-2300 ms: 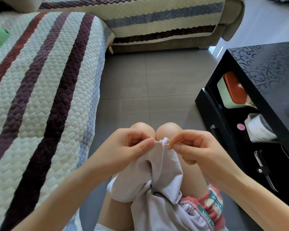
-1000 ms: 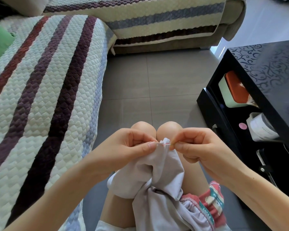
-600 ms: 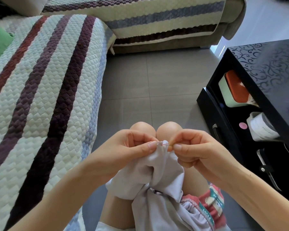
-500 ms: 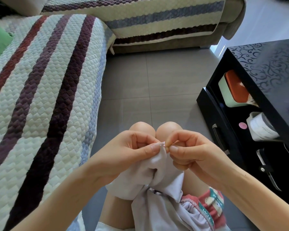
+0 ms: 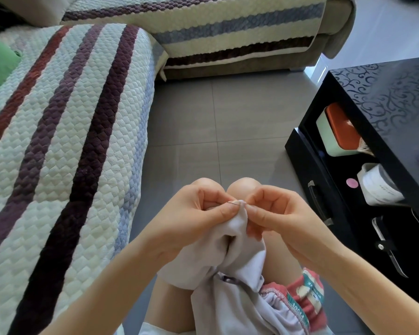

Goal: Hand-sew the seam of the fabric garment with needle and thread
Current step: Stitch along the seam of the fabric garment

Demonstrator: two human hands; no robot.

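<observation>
A pale lilac-white garment [image 5: 230, 267] lies bunched over my lap, with a red patterned waistband at its lower right. My left hand [image 5: 196, 221] pinches the top fold of the fabric between thumb and forefinger. My right hand [image 5: 273, 213] pinches the other side of the same fold, fingertips almost touching the left ones. A thin needle [image 5: 235, 202] pokes out leftward through the fold's peak between the two hands. The thread is too fine to make out.
My knees [image 5: 228, 187] are just behind the hands. A quilted striped sofa cover [image 5: 65, 131] fills the left. A black cabinet [image 5: 382, 112] stands at right; its open shelf holds a green-and-orange box [image 5: 334, 131], a white roll and scissors [image 5: 385, 247]. Grey floor tiles lie ahead.
My right hand has moved left against the fold, pushing the needle through the fabric so its tip shows on the left side. My left hand keeps its hold on the fold.
</observation>
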